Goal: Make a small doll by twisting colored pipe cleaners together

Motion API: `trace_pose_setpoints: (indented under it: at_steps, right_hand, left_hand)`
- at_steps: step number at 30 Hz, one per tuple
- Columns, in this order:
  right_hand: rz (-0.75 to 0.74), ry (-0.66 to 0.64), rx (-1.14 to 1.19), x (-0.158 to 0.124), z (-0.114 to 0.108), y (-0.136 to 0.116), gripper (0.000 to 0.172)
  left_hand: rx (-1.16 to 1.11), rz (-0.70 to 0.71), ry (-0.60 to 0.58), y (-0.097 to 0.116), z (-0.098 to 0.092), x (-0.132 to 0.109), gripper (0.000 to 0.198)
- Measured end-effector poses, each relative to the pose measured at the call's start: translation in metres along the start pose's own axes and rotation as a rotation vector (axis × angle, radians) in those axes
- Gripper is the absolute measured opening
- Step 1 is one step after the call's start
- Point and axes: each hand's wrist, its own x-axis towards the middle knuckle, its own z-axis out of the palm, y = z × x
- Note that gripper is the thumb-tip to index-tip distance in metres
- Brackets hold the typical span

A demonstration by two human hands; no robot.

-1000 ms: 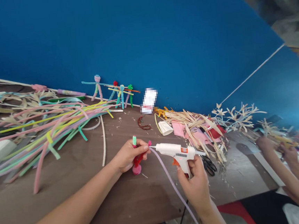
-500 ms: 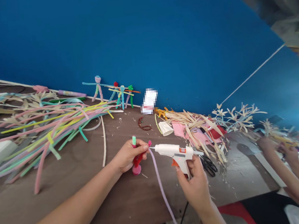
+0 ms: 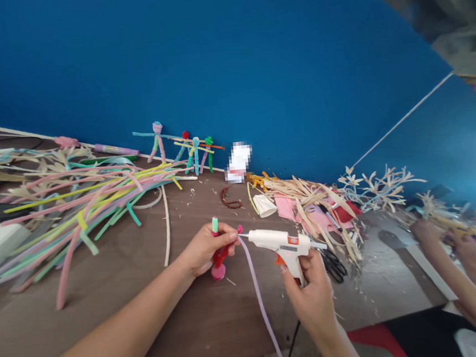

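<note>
My left hand (image 3: 211, 247) pinches a small pipe-cleaner figure (image 3: 218, 272) in red and pink, with a mint-green end sticking up above the fingers. A long lilac pipe cleaner (image 3: 256, 291) hangs from the fingertips toward the table's front edge. My right hand (image 3: 312, 286) is wrapped round the handle of a white glue gun (image 3: 283, 243) with an orange trigger. The gun's nozzle points left and reaches the lilac strip's upper end at my left fingertips; whether they touch is too small to tell.
Loose pipe cleaners (image 3: 99, 207) cover the table's left side. Several pipe-cleaner figures (image 3: 196, 151) lean on the blue wall. Right of centre lie pale strips (image 3: 306, 195), a white cup-like piece (image 3: 264, 204) and black scissors (image 3: 334, 265). Another person's hands (image 3: 447, 240) work at the far right.
The view has shifted very slightly. Both hands keep their hold, and the glue gun's nozzle stays at my left fingertips.
</note>
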Motion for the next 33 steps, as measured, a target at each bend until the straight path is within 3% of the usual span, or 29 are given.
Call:
trace_pose_setpoints:
  at_steps: [5, 9, 11, 15, 21, 25, 29, 33]
  right_hand:
    - [0.101, -0.015, 0.169, 0.012, -0.006, 0.006, 0.032]
    - [0.373, 0.095, 0.369, 0.033, -0.009, 0.038, 0.036]
    - [0.513, 0.083, 0.433, 0.044, -0.009, 0.056, 0.039]
    - [0.636, 0.067, 0.462, 0.058, -0.003, 0.078, 0.038]
    - [0.562, -0.001, 0.238, 0.078, 0.012, 0.084, 0.021]
    - [0.465, -0.050, 0.114, 0.091, 0.001, 0.077, 0.016]
    - [0.291, -0.061, 0.025, 0.093, -0.006, 0.046, 0.016]
    - [0.072, -0.346, 0.126, 0.079, 0.024, -0.002, 0.020]
  left_hand:
    - [-0.033, 0.014, 0.011, 0.000, -0.001, 0.001, 0.017]
    - [-0.082, 0.012, 0.058, 0.001, -0.002, 0.002, 0.017]
    - [-0.111, 0.013, 0.081, 0.001, -0.002, 0.003, 0.018]
    - [-0.139, 0.014, 0.095, 0.002, -0.003, 0.004, 0.018]
    - [-0.145, 0.009, 0.070, 0.000, -0.006, 0.004, 0.017]
    - [-0.126, 0.017, 0.081, 0.000, -0.006, 0.004, 0.017]
    - [-0.086, 0.029, 0.118, 0.004, -0.003, 0.004, 0.018]
    - [0.037, 0.071, 0.157, 0.011, -0.001, 0.001, 0.017]
